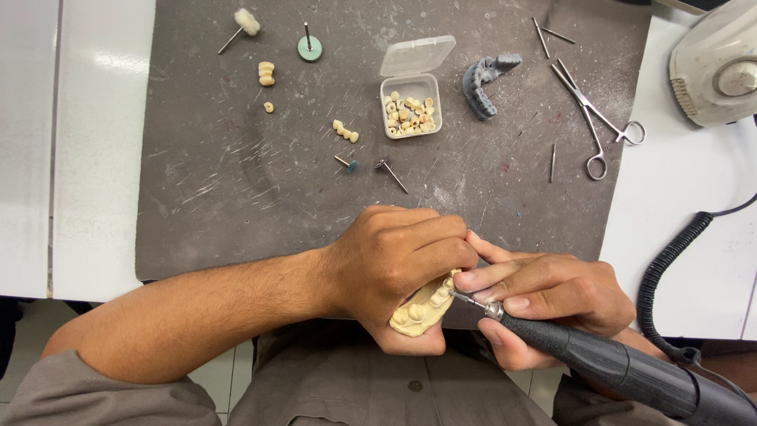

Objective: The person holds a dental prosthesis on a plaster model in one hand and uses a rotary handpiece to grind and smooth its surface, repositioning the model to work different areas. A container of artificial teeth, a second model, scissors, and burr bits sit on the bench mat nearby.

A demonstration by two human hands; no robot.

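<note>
Left hand (pixel 394 264) clamped round cream dental cast (pixel 422 308) at near mat (pixel 197 197) edge, right hand (pixel 544 296) gripping black rotary handpiece (pixel 615 367), bur at the cast's teeth; trimming looks underway, loose tooth pieces in the far clear box (pixel 410 106) untouched.

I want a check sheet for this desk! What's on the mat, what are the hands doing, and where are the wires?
Surface: grey mat, scratched and dusty, on a white bench.
Job's things: cream tooth model in the left hand; black handpiece in the right hand, its bur tip at the model.
Clutter: open clear box of small teeth, grey jaw model, scissors, green disc, fluffy buff, loose tooth pieces, several burs.
Grippers: both hands closed on their things.
Cables: black coiled cord at right.
Surroundings: white machine top right; floor tiles below.
</note>
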